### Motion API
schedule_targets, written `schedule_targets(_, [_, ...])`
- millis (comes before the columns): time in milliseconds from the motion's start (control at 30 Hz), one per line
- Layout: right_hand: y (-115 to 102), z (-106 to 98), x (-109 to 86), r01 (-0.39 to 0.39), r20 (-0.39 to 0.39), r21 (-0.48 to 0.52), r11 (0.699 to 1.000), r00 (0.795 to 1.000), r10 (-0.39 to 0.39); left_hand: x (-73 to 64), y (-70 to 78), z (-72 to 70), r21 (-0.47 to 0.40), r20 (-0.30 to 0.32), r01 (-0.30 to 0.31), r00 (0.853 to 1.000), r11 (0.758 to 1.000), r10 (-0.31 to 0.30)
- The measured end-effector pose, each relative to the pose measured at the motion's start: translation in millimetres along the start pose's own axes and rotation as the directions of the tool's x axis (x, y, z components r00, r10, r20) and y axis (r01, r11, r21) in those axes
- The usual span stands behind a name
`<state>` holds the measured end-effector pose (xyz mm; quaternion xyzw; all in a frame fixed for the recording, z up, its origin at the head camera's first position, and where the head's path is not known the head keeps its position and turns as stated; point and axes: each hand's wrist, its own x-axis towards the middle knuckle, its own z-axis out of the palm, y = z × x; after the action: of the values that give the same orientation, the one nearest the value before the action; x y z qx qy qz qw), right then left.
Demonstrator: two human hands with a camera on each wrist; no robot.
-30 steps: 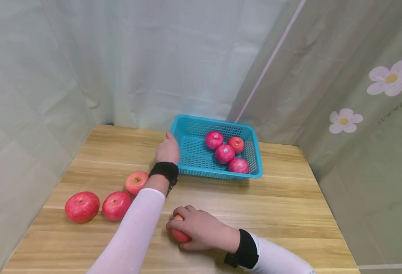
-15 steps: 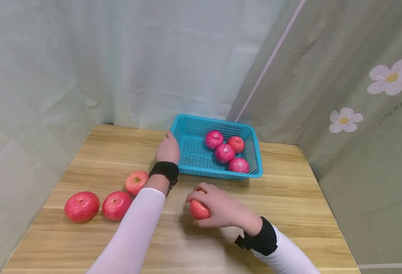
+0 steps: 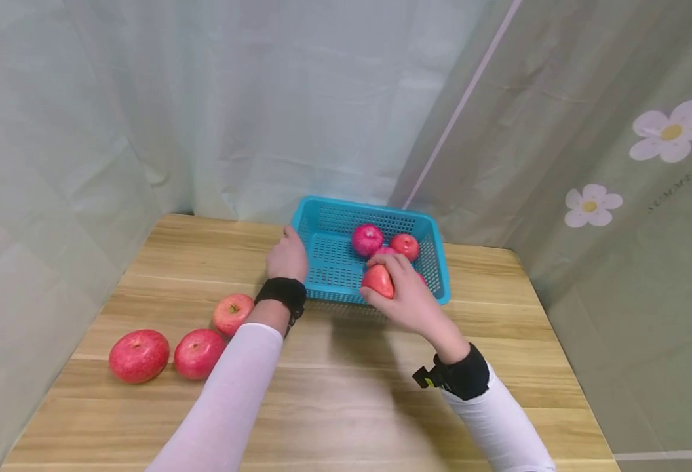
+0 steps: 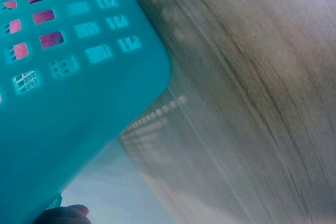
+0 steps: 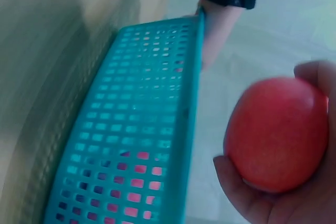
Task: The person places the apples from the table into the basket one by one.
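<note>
In the head view my left hand (image 3: 287,257) grips the left rim of the blue plastic basket (image 3: 335,293); most of its fingers are hidden, and only fingertips (image 4: 65,216) show low in the left wrist view. My right hand (image 3: 411,298) holds a red apple (image 3: 378,281) over the basket's near rim, thumb on one side and fingers on the other. The right wrist view shows this apple (image 5: 278,135) close up, beside and above the basket wall (image 5: 126,108). Inside the basket's right half lie several apples (image 3: 367,240), some partly covered by the right hand.
Three apples sit on the wooden table to the left: one at far left (image 3: 139,356), one beside it (image 3: 200,354), and a paler one (image 3: 233,314) close to the left wrist. A curtain (image 3: 322,98) hangs behind the table and along both sides.
My right hand has lifted the apple from the table and carried it forward and right to the basket. The left hand has stayed on the basket rim.
</note>
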<state>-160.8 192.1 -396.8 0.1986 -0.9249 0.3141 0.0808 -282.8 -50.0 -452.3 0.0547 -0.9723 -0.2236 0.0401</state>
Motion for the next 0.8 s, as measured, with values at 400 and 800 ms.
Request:
schedule_targets(400, [23.0, 21.0, 26.8, -0.104, -0.006, -0.098, 0.99, 0.995, 0.104, -2.1, -0.3, -0.2, 0.006, -0.013, -0.011, 1.0, 1.0, 0.011])
schedule_targets(800, [38.4, 39.7, 42.6, -0.131, 0.034, -0.136, 0.982, 0.99, 0.137, -4.0, 1.5, -3.3, 0.014, -0.005, -0.006, 1.0, 1.0, 0.006])
